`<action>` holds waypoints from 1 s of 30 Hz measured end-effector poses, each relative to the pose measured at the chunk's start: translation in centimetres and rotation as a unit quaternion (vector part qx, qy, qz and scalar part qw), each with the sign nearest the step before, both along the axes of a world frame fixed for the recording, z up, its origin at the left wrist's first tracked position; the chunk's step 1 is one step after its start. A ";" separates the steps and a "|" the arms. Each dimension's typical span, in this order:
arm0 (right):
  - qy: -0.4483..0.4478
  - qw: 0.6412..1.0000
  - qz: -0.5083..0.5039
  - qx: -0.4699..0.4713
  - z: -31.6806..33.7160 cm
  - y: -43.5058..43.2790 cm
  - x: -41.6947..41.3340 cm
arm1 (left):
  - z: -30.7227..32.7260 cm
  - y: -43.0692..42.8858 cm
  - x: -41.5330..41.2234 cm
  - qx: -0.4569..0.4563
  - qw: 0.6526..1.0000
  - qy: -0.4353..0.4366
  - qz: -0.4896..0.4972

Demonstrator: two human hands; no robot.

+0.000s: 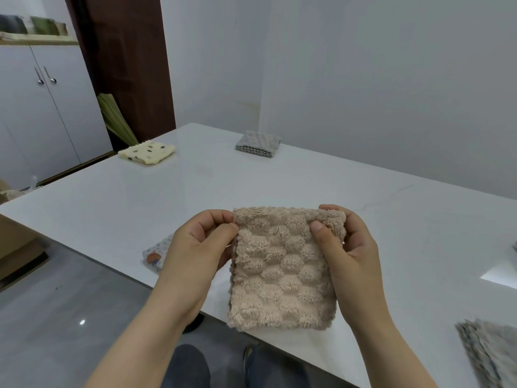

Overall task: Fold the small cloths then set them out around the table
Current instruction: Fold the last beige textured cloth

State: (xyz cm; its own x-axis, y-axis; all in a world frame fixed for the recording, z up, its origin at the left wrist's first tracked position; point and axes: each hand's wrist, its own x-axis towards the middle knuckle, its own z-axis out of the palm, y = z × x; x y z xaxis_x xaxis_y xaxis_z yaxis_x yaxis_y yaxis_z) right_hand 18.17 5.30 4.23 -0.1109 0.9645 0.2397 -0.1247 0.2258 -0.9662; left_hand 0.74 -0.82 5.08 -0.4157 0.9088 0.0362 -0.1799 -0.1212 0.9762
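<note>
With both the left hand [200,245] and right hand [345,247] only pinching the folded beige cloth's [282,271] top corners in their fingers above the bench [140,197], its thick layers may slip and fall open.

- No text, label, brand, number or sign legible anywhere.
- Nothing written or stitched on the beige cloth [282,264].
- Only pattern, no lettering: dark spots on the yellow cloth [147,156], small dots on the printed cloth [156,254].
</note>
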 end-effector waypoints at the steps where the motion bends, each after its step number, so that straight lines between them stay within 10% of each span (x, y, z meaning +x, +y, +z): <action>1: -0.004 1.000 -0.003 0.009 0.1 0.0 0.0 | -0.1 0.0 0.0 -0.001 1.000 0.003 0.001; 15: -0.007 0.999 0.009 0.043 0.5 0.5 0.0 | -1.7 -0.6 0.0 -0.040 0.992 0.093 -0.070; 30: 0.021 0.998 0.057 -0.030 -0.3 -0.3 -0.1 | -1.4 0.0 2.4 0.053 0.959 0.238 0.145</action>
State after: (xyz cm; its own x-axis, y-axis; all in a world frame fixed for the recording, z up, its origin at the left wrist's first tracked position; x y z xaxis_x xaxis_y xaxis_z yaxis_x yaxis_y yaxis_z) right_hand 18.12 4.98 3.93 -0.2123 0.9588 0.1887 -0.1873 0.1496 -0.9708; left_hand 3.15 -0.81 3.68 -0.5643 0.7378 0.3705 0.3396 -0.2017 0.9187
